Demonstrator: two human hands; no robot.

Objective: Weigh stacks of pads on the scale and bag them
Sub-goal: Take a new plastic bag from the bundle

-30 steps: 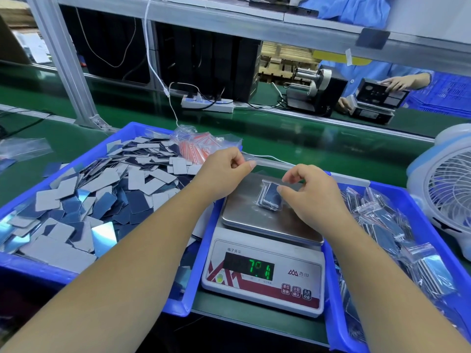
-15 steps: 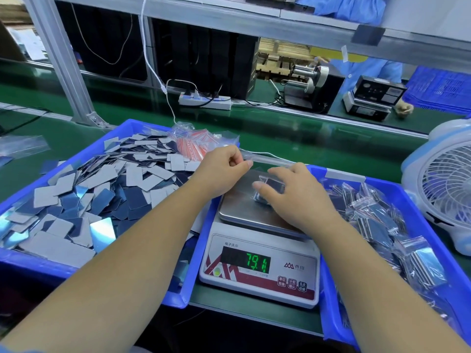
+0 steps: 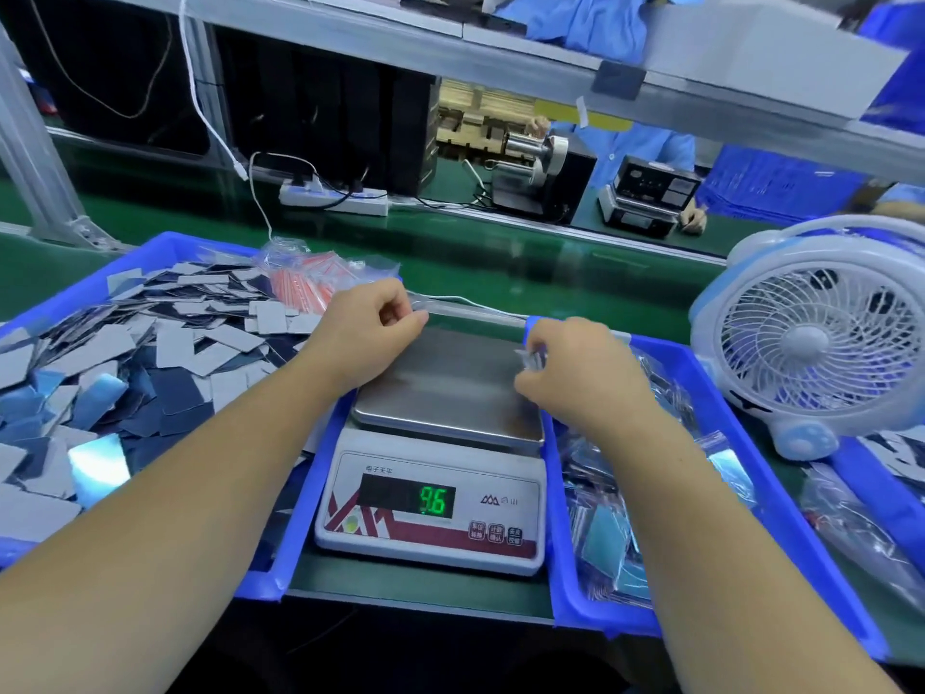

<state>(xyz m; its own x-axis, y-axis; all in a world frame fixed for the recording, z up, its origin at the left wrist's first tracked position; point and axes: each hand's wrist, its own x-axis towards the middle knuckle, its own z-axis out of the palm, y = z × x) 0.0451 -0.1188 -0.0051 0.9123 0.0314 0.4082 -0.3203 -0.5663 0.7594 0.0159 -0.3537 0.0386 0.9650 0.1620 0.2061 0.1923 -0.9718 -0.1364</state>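
Head view, near to far. Scale (image 3: 430,498) nearest, between two blue trays on the green surface (image 3: 500,273), display lit, steel pan bare. Right hand (image 3: 575,375) over the pan's right edge, grip closed on a small clear bagged stack of pads (image 3: 531,357), lifted off, probably bound for the right tray (image 3: 741,473) of filled bags alongside. Left hand (image 3: 368,328) at the pan's far left corner, fingers curled, pinching something thin and clear, likely an empty bag kept ready. Left tray (image 3: 165,247) heaped with loose pads (image 3: 175,348), within easy reach. Beyond, red-striped bag bundle (image 3: 300,285), fan (image 3: 821,343) to the right, power strip (image 3: 333,197) farthest.
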